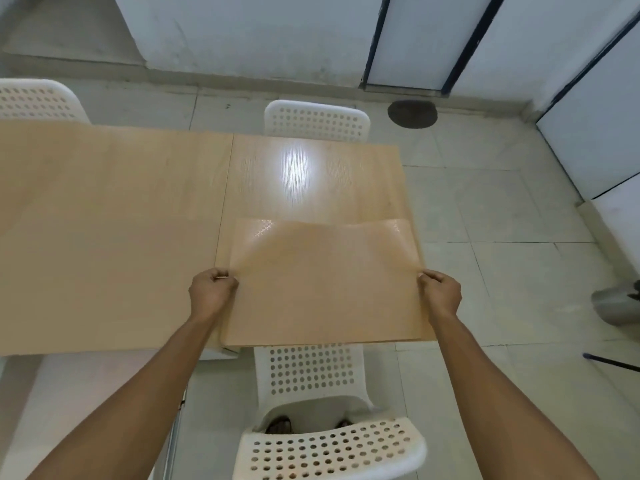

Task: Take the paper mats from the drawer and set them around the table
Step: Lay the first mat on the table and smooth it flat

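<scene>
holding a paper mat [325, 282] by its two side edges, i pinch it with my left hand [212, 292] and my right hand [440, 292], fingers curled tight on it. the mat sits over the near right end of the table [114, 237], in front of the near chair [311, 393]. its far edge looks wavy and lifted, so i think it is not flat yet.

to do this well, i should lower both sides together, keep it pulled smooth, and line its near edge up with the table edge. then i let go with both hands at once so it does not slide.

the table is light wood and shiny. more white chairs with holes stand at the far side [317, 121] and far left [38, 100]. the floor [502, 220] has pale tiles.
</scene>
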